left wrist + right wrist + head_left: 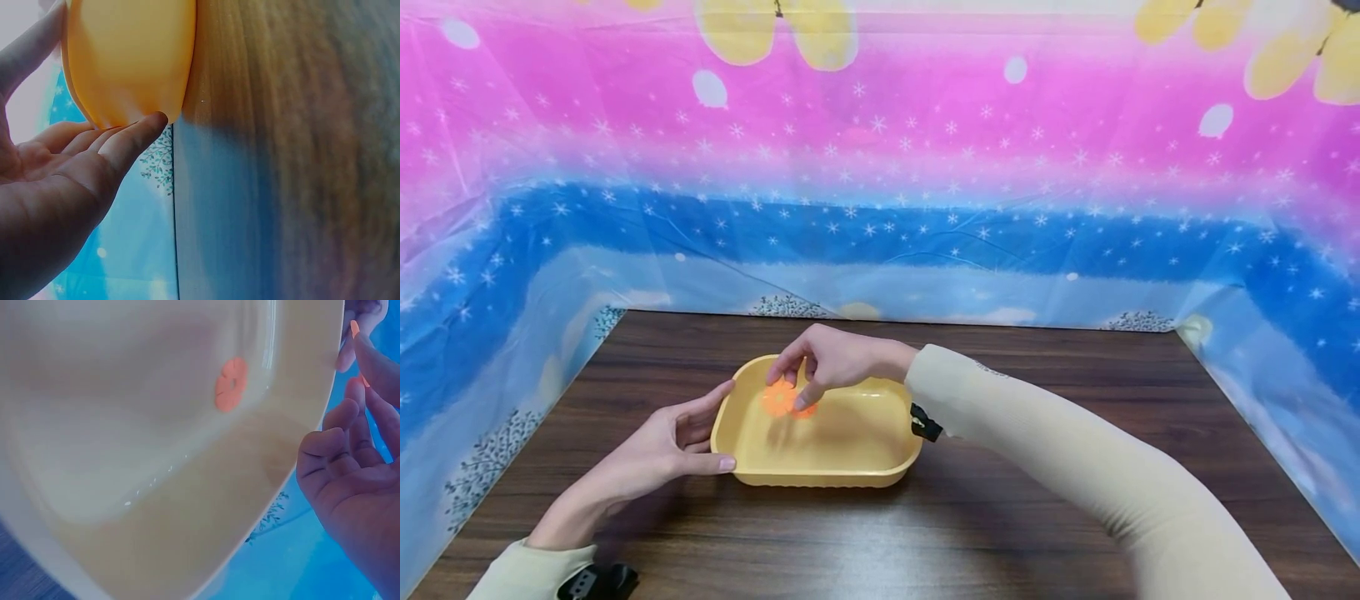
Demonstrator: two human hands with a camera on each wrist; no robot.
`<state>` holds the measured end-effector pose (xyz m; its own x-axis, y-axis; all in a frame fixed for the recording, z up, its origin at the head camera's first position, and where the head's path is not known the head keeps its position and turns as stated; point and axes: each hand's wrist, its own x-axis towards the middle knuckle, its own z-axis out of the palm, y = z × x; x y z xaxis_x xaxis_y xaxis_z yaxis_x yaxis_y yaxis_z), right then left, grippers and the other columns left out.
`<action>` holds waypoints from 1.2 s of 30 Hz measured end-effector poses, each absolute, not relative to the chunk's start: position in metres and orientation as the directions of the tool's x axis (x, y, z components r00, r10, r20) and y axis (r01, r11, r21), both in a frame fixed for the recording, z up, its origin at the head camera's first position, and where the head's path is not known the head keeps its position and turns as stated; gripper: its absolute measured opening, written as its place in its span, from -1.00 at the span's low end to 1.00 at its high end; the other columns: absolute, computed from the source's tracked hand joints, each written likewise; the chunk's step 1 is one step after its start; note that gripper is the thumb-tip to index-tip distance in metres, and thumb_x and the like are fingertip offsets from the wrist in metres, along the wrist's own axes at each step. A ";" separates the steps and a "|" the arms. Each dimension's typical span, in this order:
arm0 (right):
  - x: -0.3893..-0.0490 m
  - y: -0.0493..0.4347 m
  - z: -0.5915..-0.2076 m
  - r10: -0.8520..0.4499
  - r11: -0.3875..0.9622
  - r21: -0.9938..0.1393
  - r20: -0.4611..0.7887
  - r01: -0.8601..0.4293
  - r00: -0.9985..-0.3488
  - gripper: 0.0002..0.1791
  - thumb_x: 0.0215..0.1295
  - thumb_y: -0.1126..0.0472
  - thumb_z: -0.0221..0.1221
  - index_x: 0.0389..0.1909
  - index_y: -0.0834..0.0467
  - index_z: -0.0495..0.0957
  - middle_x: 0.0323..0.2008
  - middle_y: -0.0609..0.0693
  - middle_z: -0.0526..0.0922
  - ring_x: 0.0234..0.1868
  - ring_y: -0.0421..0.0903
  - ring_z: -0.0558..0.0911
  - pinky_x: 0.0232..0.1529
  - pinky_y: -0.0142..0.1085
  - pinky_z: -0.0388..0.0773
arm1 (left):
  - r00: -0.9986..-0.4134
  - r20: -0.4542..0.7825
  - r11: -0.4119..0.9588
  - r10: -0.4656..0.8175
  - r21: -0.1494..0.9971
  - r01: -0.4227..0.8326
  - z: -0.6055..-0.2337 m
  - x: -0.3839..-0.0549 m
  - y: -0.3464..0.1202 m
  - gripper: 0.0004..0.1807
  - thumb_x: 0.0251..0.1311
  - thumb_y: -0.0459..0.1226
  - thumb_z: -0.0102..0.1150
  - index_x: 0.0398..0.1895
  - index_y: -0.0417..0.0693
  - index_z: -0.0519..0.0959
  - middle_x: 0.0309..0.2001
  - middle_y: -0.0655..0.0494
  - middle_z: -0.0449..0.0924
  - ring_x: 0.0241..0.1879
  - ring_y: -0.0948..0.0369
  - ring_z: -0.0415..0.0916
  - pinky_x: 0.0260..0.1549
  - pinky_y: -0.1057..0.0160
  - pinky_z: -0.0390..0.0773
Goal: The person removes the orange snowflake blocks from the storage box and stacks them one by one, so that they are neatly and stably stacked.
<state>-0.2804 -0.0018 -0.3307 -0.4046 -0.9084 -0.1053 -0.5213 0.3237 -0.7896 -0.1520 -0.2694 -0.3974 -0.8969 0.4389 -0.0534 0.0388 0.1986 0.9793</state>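
Observation:
A yellow oblong plastic basin [850, 433] stands on the table. Above its left part, my right hand [838, 358] pinches a thin orange notched disc [778, 398] between thumb and fingertips; the right wrist view shows this disc nearly edge-on. Another orange disc [231, 384], with a small hole in its middle, lies on the basin floor and is partly covered by the right thumb in the head view. My left hand [662, 442] rests against the basin's left end, its thumb at the near corner and fingers toward the far corner, all fairly straight.
The dark wooden table [1015, 525] runs under the basin to the back and sides. A pink and blue patterned cloth [880, 175] hangs around its back and both sides. A black strap [598, 581] sits on the left wrist.

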 end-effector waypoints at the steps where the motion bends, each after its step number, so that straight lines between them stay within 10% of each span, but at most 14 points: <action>1: -0.280 0.000 -0.330 -0.908 0.326 -0.788 -0.107 -0.522 -0.406 -0.53 0.19 0.46 0.49 0.15 0.28 0.70 -0.25 0.01 0.67 -0.40 -0.03 0.47 -0.38 -0.39 0.45 | -0.897 -0.054 0.201 0.438 0.979 0.039 -0.397 -0.152 -0.270 0.15 0.25 -0.39 0.48 0.72 -0.21 -0.13 0.66 -0.30 -0.10 0.52 -0.21 0.10 0.18 0.32 0.55; 36: -0.264 0.093 -0.340 -0.837 0.343 -0.775 0.005 -0.532 -0.546 -0.54 0.21 0.37 0.49 0.16 0.20 0.72 -0.20 0.00 0.64 -0.47 -0.05 0.44 -0.41 -0.34 0.40 | -0.907 -0.052 0.219 0.417 0.975 0.044 -0.399 -0.153 -0.267 0.14 0.22 -0.39 0.50 0.71 -0.21 -0.07 0.67 -0.24 -0.07 0.51 -0.21 0.14 0.17 0.33 0.55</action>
<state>-0.2638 0.0933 -0.3398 -0.5464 -0.8375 0.0047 -0.5317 0.3425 -0.7746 -0.1526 -0.2669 -0.3985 -0.9074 0.4170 -0.0523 0.0442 0.2185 0.9748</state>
